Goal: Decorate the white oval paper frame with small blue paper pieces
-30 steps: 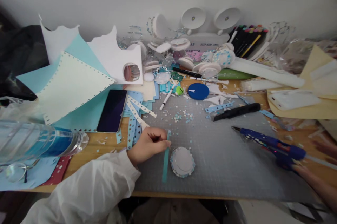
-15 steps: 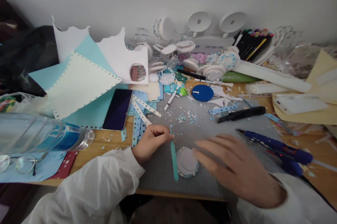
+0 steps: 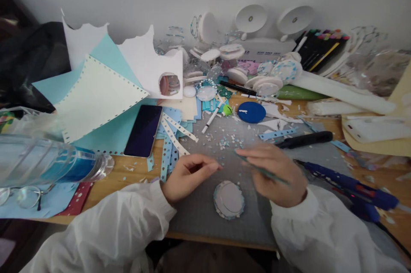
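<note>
My left hand (image 3: pixel 189 172) rests on the grey cutting mat (image 3: pixel 205 213), its fingers loosely curled with thumb and forefinger tips together and nothing seen between them. My right hand (image 3: pixel 272 174) is closed on a thin teal paper strip (image 3: pixel 261 170), blurred, held slanting just above the mat. A round white disc with a scalloped blue edge (image 3: pixel 229 199) lies flat on the mat below and between both hands, touched by neither. Both arms wear white sleeves.
A blue glue gun (image 3: pixel 346 183) lies right of my right hand, a black cutter (image 3: pixel 302 139) behind it. A phone (image 3: pixel 143 129), paper sheets and strips lie left. A clear bottle (image 3: pixel 48 164) and glasses (image 3: pixel 19 196) sit at the left edge. Discs, markers (image 3: pixel 321 46) and clutter line the wall.
My right hand came in from the glue gun side and took the teal strip from my left hand, lifting it to the right. The left hand stayed by the disc.
</note>
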Tool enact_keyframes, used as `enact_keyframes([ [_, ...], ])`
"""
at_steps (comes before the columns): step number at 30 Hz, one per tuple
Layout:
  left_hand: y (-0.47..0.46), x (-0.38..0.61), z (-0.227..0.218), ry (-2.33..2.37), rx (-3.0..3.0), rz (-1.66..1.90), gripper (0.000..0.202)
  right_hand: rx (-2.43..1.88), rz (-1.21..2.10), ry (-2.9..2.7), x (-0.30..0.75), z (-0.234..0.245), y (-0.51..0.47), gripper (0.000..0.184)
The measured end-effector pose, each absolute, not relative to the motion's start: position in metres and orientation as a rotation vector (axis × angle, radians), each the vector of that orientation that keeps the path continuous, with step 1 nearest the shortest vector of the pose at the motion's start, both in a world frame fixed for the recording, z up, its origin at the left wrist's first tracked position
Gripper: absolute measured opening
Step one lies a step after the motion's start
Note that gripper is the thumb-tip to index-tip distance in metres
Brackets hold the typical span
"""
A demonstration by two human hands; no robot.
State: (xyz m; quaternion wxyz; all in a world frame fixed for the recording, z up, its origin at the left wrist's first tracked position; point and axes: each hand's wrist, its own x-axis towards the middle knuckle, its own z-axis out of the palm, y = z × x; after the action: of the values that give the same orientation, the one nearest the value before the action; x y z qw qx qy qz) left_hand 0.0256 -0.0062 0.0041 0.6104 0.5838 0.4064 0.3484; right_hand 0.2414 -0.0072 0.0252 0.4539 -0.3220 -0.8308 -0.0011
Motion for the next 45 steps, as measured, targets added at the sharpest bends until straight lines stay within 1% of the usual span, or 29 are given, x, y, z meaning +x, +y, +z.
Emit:
enact_keyframes([
  [1, -0.007, 0.024, 0.006, 0.910, 1.495, 0.809, 0.029, -0.889, 0.086, -1.865, 0.247, 0.018, -0.007, 0.015],
  [2, -0.007, 0.023, 0.007, 0.857, 1.650, 0.801, 0.033, -0.964, 0.171, -1.675, 0.251, 0.011, -0.007, 0.015],
  [4, -0.008, 0.023, 0.008, 0.752, 1.923, 0.756, 0.059, -1.056, 0.337, -1.376, 0.258, 0.001, -0.006, 0.013],
  [6, -0.009, 0.025, 0.008, 0.702, 2.133, 0.667, 0.084, -1.085, 0.492, -1.230, 0.262, -0.006, -0.005, 0.010],
  [7, -0.009, 0.027, 0.007, 0.692, 2.216, 0.610, 0.092, -1.084, 0.552, -1.195, 0.263, -0.008, -0.004, 0.010],
  [8, -0.010, 0.028, 0.006, 0.685, 2.288, 0.557, 0.096, -1.075, 0.595, -1.177, 0.263, -0.009, -0.003, 0.010],
  [10, -0.010, 0.031, 0.003, 0.677, 2.391, 0.459, 0.092, -1.041, 0.643, -1.163, 0.264, -0.009, -0.002, 0.011],
  [15, -0.010, 0.031, 0.002, 0.718, 2.456, 0.421, 0.060, -0.969, 0.741, -1.161, 0.261, -0.004, -0.007, 0.009],
  [20, -0.009, 0.029, 0.002, 0.684, 2.429, 0.489, 0.048, -0.970, 0.816, -1.146, 0.257, 0.002, -0.014, 0.012],
  [22, -0.009, 0.029, 0.003, 0.667, 2.422, 0.504, 0.050, -0.962, 0.824, -1.175, 0.256, 0.002, -0.016, 0.011],
  [26, -0.007, 0.031, 0.003, 0.692, 2.422, 0.459, 0.075, -0.942, 0.835, -1.206, 0.255, -0.001, -0.016, 0.009],
  [28, -0.007, 0.033, 0.003, 0.697, 2.465, 0.410, 0.080, -0.941, 0.835, -1.205, 0.256, -0.003, -0.015, 0.008],
  [31, -0.008, 0.033, 0.002, 0.711, 2.512, 0.380, 0.073, -0.928, 0.839, -1.201, 0.256, -0.004, -0.015, 0.007],
  [35, -0.010, 0.030, -0.001, 0.724, 2.467, 0.493, 0.063, -0.939, 0.868, -1.182, 0.256, -0.004, -0.016, 0.009],
  [41, -0.013, 0.024, -0.005, 0.621, 2.374, 0.683, 0.066, -0.905, 0.918, -1.281, 0.252, 0.004, -0.019, 0.010],
  [45, -0.014, 0.023, -0.007, 0.617, 2.348, 0.709, 0.065, -0.870, 0.965, -1.306, 0.249, 0.008, -0.021, 0.009],
])
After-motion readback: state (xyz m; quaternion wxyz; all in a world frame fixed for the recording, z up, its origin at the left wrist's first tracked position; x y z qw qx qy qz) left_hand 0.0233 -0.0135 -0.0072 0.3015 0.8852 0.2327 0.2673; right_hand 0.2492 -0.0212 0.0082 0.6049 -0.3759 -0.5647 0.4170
